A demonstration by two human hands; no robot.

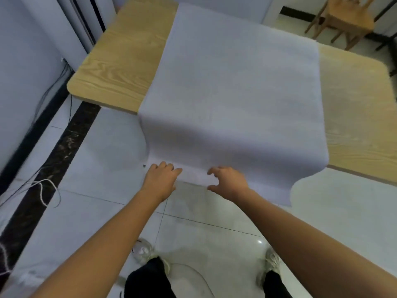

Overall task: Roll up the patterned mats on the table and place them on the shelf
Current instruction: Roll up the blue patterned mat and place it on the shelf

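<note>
Both bare arms reach forward; the left hand [161, 181] lies palm-down, fingers curled, the right hand [228, 183] claw-shaped, fingers spread.

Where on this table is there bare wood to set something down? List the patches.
Two bare strips of the table: the left one between the mat and the wall-side edge, and the right one between the mat and the far right edge. The middle is covered, and both hands crowd the mat's overhanging near end.

mat [234, 100] pattern unseen, chair [348, 16] cropped
</note>
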